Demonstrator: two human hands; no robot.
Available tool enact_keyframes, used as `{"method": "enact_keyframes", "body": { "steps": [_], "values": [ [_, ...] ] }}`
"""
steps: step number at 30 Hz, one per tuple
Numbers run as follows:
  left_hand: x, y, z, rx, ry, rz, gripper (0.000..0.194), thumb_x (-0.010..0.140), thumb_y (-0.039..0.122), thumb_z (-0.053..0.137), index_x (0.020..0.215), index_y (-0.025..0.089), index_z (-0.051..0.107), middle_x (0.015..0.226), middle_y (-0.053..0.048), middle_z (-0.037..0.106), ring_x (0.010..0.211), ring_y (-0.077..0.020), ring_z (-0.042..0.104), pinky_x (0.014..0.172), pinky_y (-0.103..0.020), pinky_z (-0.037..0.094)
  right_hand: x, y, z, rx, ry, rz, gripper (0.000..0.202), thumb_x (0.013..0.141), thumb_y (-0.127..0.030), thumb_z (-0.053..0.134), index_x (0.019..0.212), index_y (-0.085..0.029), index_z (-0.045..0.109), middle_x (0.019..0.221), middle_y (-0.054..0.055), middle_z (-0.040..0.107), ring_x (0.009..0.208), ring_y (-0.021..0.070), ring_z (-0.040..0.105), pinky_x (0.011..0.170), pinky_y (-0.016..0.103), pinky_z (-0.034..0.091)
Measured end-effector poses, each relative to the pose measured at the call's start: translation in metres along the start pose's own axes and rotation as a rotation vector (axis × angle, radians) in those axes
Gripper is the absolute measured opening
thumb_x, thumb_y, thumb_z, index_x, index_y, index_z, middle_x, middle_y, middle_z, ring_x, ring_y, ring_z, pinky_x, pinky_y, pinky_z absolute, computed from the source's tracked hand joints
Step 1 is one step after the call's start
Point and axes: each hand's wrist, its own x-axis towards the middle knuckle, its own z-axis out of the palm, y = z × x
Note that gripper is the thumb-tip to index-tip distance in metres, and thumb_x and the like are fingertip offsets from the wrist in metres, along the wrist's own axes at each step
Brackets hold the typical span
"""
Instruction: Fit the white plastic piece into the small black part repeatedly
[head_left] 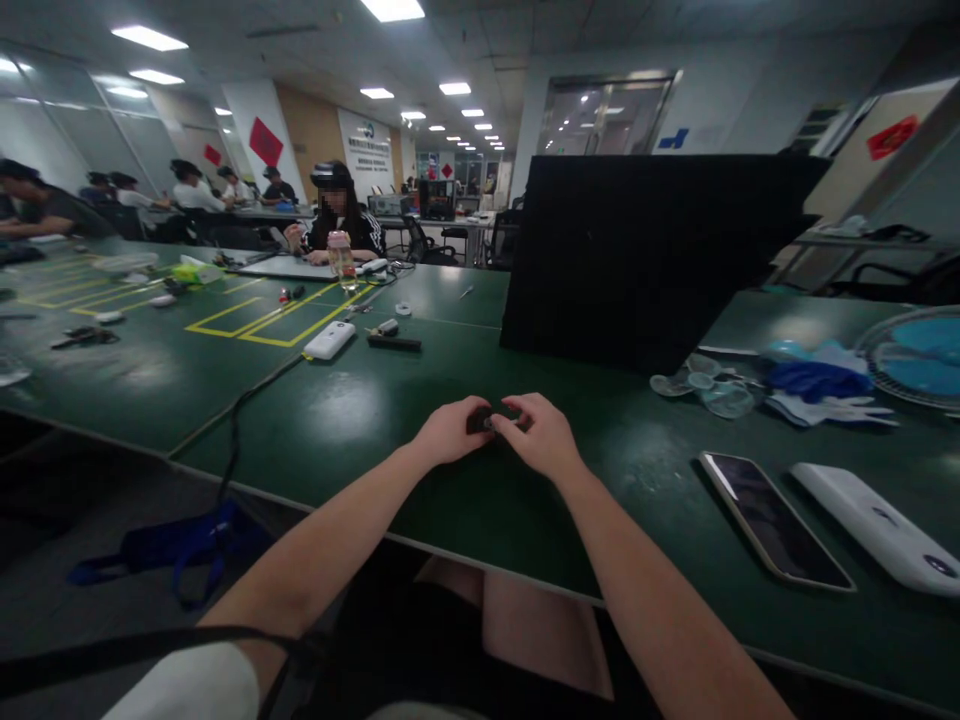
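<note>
A small dark object (478, 420) with a light metallic spot is between my two hands, just above the green table (450, 500). My left hand (452, 430) is closed around its left side. My right hand (541, 433) touches its right side, with thumb and forefinger curled towards it. Fingers cover part of the object, and it is too small to name. Beyond my hands, to the left, a dark bar (394, 342) lies next to a small grey piece (387, 327) and a white power bank (330, 341).
A large black panel (615, 260) stands behind my right hand. At the right lie a phone (772, 520), a white device (877, 525), gloves (821, 380), clear plastic pieces (727, 398) and a blue fan (919, 350). Across the table, a person sits behind a bottle (342, 262).
</note>
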Motion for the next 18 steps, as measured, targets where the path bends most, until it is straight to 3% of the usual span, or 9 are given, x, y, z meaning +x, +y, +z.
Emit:
{"method": "enact_keyframes", "body": {
  "steps": [10, 18],
  "values": [
    [-0.005, -0.007, -0.004, 0.014, 0.058, 0.065, 0.047, 0.084, 0.041, 0.070, 0.126, 0.025, 0.061, 0.117, -0.005, 0.072, 0.103, -0.0238, 0.069, 0.090, -0.037, 0.056, 0.004, 0.006, 0.003, -0.033, -0.150, 0.058, 0.033, 0.093, -0.047, 0.064, 0.114, -0.024, 0.074, 0.109, 0.007, 0.071, 0.083, 0.0203, 0.065, 0.072, 0.034, 0.052],
    [-0.007, -0.010, -0.010, -0.012, 0.054, 0.073, 0.047, 0.083, 0.039, 0.071, 0.126, 0.024, 0.062, 0.119, -0.006, 0.072, 0.104, -0.0225, 0.069, 0.094, -0.036, 0.055, 0.004, 0.006, 0.006, 0.026, -0.133, 0.006, 0.030, 0.092, -0.047, 0.065, 0.109, -0.027, 0.078, 0.109, 0.005, 0.074, 0.089, 0.0217, 0.067, 0.077, 0.036, 0.052]
  ]
}}
